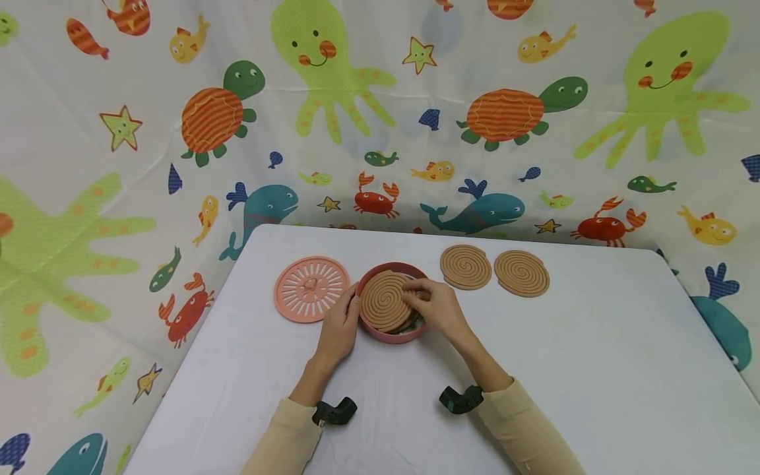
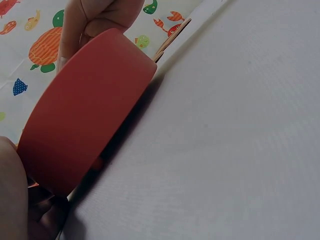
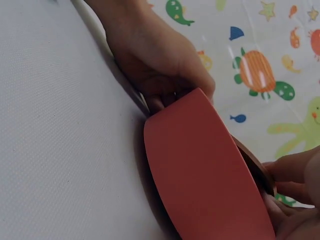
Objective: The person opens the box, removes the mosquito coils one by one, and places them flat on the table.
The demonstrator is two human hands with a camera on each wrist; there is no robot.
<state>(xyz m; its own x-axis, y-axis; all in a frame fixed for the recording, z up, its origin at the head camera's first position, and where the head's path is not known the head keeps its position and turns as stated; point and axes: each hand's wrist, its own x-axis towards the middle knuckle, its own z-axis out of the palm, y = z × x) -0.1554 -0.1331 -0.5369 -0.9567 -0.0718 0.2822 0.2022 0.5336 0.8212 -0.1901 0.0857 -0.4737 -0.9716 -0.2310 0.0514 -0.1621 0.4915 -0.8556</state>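
Observation:
A brown mosquito coil [image 1: 384,300] lies tilted in the mouth of a round red container [image 1: 393,338], over more dark coil edges. My right hand [image 1: 438,307] pinches the coil at its right edge; the right wrist view shows fingers and thumb on the coil's rim [image 3: 256,167]. On the container's left side, my left hand [image 1: 341,324] grips the wall, thumb up by the rim and fingers curled low against the red side [image 3: 205,170]. From the left wrist the outer wall [image 2: 90,110] hides the contents.
A pink slotted lid [image 1: 311,285] with a small centre knob lies left of the container. Two more brown coils, one nearer [image 1: 466,267] and one farther right [image 1: 522,273], lie flat at the back right. Behind the white table [image 1: 594,369] hangs a sea-animal curtain [image 1: 368,66].

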